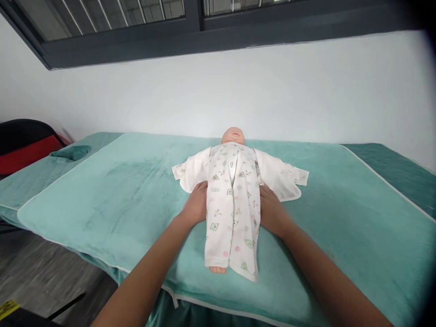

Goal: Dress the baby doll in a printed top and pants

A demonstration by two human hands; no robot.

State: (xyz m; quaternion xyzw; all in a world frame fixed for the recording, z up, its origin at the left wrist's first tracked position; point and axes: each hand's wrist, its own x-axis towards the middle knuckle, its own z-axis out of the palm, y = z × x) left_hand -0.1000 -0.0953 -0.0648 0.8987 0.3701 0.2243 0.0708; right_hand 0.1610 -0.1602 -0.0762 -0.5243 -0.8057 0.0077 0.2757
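A baby doll lies on its back, its head toward the wall and one foot showing at the near end. White printed baby trousers cover its legs and reach up over the chest. Beneath them a white baby jacket has its sleeves spread out to both sides. At the left side of the trousers is my left hand, its fingertips hidden under the fabric. My right hand is at the opposite side, fingers likewise partly hidden by the cloth. Whether either hand grips the fabric is not visible.
A pale green sheet covers the bed, with its near edge in front of me. A white wall and a dark window frame stand behind. To the left are a small green cushion and a red and black chair.
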